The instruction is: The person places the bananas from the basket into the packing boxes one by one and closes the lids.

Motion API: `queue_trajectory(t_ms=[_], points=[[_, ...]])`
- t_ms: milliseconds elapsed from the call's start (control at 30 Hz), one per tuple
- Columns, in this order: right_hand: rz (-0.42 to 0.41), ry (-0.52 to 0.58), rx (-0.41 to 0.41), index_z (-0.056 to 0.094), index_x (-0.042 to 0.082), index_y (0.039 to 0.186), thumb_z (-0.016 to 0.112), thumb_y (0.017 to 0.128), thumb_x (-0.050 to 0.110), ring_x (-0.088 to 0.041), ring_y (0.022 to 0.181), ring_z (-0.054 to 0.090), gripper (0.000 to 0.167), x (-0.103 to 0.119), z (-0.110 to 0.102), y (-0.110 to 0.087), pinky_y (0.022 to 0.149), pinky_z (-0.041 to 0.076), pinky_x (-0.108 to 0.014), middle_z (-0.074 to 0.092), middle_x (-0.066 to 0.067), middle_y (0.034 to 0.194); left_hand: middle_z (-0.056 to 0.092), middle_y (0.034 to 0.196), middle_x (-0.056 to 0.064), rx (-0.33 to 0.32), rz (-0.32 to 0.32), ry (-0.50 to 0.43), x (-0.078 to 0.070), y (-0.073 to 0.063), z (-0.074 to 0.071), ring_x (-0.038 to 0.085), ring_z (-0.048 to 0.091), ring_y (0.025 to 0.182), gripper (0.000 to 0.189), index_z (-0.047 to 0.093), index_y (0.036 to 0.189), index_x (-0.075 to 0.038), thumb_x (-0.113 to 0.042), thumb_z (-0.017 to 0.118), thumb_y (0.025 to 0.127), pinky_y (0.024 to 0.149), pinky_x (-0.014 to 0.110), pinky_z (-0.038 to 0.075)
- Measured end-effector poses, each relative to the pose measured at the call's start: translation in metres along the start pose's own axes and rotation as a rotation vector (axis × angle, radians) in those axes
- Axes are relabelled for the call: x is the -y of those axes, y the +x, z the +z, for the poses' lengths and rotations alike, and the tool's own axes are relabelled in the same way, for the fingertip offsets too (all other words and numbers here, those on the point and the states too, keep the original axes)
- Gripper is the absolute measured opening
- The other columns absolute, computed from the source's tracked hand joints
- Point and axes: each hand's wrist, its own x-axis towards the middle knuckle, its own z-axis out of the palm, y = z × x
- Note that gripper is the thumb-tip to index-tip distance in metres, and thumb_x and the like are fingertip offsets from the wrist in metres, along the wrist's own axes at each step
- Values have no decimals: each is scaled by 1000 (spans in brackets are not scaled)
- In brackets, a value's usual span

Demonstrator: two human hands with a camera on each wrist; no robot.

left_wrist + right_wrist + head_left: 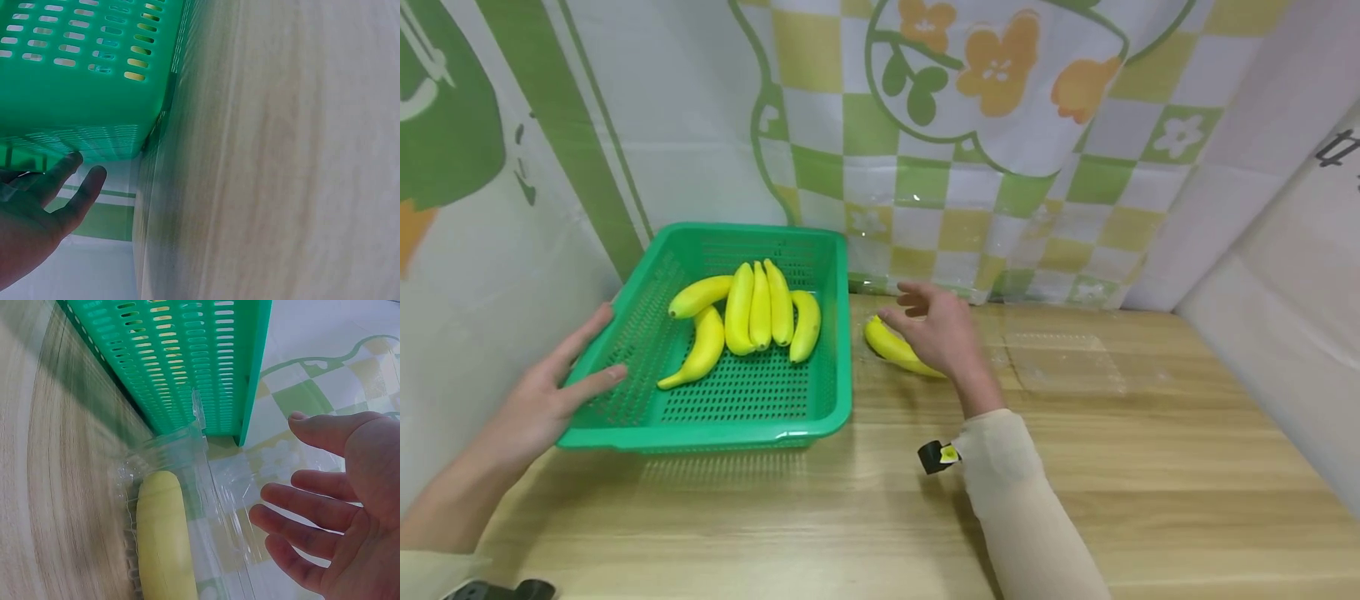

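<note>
A green plastic basket (831,417) stands on the table at the left, holding several yellow bananas (761,308). My left hand (546,400) holds its left rim, thumb over the edge and fingers along the outer wall. To the basket's right, a single banana (898,350) lies in a clear plastic box (206,469), seen closer in the right wrist view. Above that banana is my right hand (943,329), its fingers loosely bent with nothing between them. In the right wrist view the same hand (350,506) is beside the box, thumb apart from the fingers.
The wood-grain table (1075,500) runs forward to a wall covered with a green and yellow checked sheet (917,200). White side walls (1292,317) close in at left and right. Clear plastic (1063,362) extends to the right of the single banana.
</note>
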Motion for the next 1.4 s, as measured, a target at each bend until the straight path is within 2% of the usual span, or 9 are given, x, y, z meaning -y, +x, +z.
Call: queue_trajectory(t_ms=[167, 433, 567, 733, 900, 1200, 1267, 1300, 1400], points=[[-30, 7, -7, 59, 14, 151, 72, 102, 43, -29, 130, 68, 59, 5, 2, 2, 106, 58, -50, 71, -8, 141, -7, 175, -23, -8, 11, -13, -1, -3, -2, 25, -14, 164, 75, 3, 171, -35, -24, 49, 114, 130, 56, -15], [-15, 82, -28, 60, 13, 150, 73, 102, 40, -33, 130, 67, 57, 5, 1, 1, 106, 57, -50, 72, -10, 140, -10, 179, -4, 14, 17, 11, -6, -1, 0, 37, -18, 163, 77, 0, 172, -31, -25, 50, 113, 125, 71, -15], [-16, 96, -34, 61, 14, 150, 73, 102, 40, -32, 129, 68, 56, 4, 3, 1, 105, 58, -50, 72, -11, 140, -9, 179, -9, 16, 13, -5, -4, 1, 0, 37, -17, 163, 77, 1, 171, -36, -25, 51, 113, 124, 73, -14], [-44, 95, -30, 62, 14, 149, 72, 102, 40, -30, 126, 70, 55, 8, 7, 5, 103, 60, -49, 73, -10, 139, -7, 176, -20, 8, 9, -17, -1, -2, -1, 32, -13, 164, 77, 2, 170, -40, -23, 51, 113, 128, 65, -12], [-63, 79, -31, 62, 11, 148, 72, 102, 39, -30, 124, 71, 54, 11, 7, 10, 103, 59, -48, 73, -12, 138, -9, 177, -18, 9, 6, -5, -2, -2, -1, 33, -12, 164, 78, 1, 171, -38, -24, 52, 113, 132, 56, -10], [-60, 72, -32, 63, 14, 148, 69, 103, 43, -29, 126, 70, 54, 18, 3, 18, 106, 58, -47, 73, -8, 139, -8, 177, -15, 12, -1, -8, -3, 2, 2, 39, -11, 164, 78, 2, 170, -41, -25, 53, 113, 128, 67, -9], [-62, 77, -32, 63, 14, 147, 69, 103, 43, -28, 126, 70, 53, 21, 3, 20, 106, 58, -46, 73, -7, 138, -7, 177, -18, 8, 2, -1, -2, 1, 2, 38, -10, 164, 78, 2, 170, -41, -25, 52, 113, 135, 48, -5], [-63, 80, -31, 63, 14, 147, 69, 103, 43, -27, 125, 70, 53, 23, 3, 21, 106, 58, -46, 73, -7, 138, -7, 176, -19, 7, 1, -1, -1, 1, 1, 37, -9, 164, 78, 2, 170, -42, -24, 52, 113, 135, 46, -5], [-61, 81, -30, 63, 15, 147, 69, 104, 43, -25, 125, 71, 52, 29, 4, 24, 105, 58, -44, 74, -5, 137, -6, 175, -23, 5, 0, 13, 1, -1, 0, 32, -6, 164, 77, 2, 170, -42, -24, 52, 113, 129, 18, 6]])
